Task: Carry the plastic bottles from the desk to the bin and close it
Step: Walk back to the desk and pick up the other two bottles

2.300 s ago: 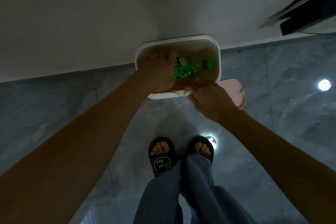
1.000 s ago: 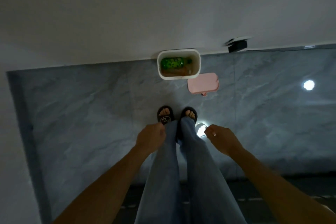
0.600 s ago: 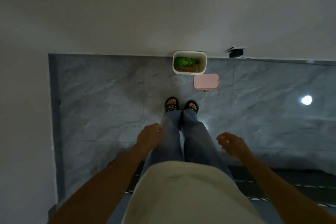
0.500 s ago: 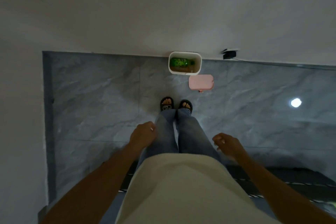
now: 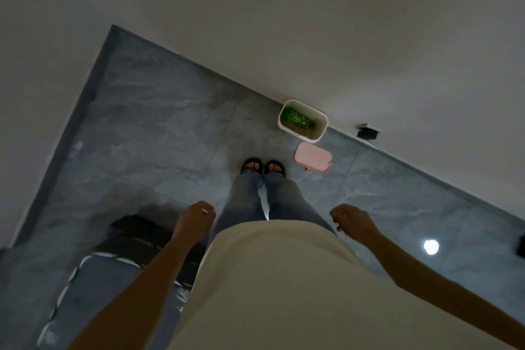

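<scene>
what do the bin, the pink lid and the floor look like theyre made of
Bin: probably smooth white plastic, with a thin moulded rim and rounded corners.
Pink lid: likely matte plastic, an even pastel colour and soft edges.
Floor: polished grey tile with marble-like veining; grout lines and a mirrored light spot suggest glazed stone or ceramic.

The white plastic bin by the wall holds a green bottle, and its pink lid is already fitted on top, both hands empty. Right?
Not quite. In the head view the pink lid lies on the grey tiled floor beside the white plastic bin, which stands open. The green bottle is inside, and the left hand and right hand are empty.
</scene>
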Available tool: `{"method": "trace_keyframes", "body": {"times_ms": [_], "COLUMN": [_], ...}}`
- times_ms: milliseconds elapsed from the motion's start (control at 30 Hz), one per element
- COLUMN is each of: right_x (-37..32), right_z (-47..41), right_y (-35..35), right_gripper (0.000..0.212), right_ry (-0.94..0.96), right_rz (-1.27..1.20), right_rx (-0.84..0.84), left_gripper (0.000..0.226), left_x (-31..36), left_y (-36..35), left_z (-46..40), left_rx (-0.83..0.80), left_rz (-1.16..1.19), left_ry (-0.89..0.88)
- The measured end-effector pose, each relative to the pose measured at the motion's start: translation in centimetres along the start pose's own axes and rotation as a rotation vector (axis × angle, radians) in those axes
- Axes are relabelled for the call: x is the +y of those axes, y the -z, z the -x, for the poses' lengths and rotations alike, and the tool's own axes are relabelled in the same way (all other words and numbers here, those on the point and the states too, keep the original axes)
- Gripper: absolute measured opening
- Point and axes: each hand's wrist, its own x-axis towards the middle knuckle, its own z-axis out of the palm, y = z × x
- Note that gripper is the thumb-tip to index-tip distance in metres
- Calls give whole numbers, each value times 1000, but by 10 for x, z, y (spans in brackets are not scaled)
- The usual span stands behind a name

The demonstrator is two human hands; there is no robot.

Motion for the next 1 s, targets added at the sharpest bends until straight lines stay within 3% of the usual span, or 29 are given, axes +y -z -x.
{"method": "trace_keyframes", "body": {"times_ms": [167,533,700,1000], "right_x": [-77,-296,-354,-423], "right_z": [-20,-16,-8,2], "right_y": [17,-43,-87,-105], "right_gripper": [33,20,22,18], "right_ry": [192,590,638,576], "right_rz": [228,526,694,765], "right_rx": [18,-141,-162,-100], "left_gripper": [28,20,22,14], "left_x": [-48,-117,-159,-224], "left_y": [-39,-110,-73,70], "left_z": [42,111,96,31], "left_rx": [-41,-90,8,288], "left_rz": [4,761,962,1144], "left_ry": [164,574,597,483]}}
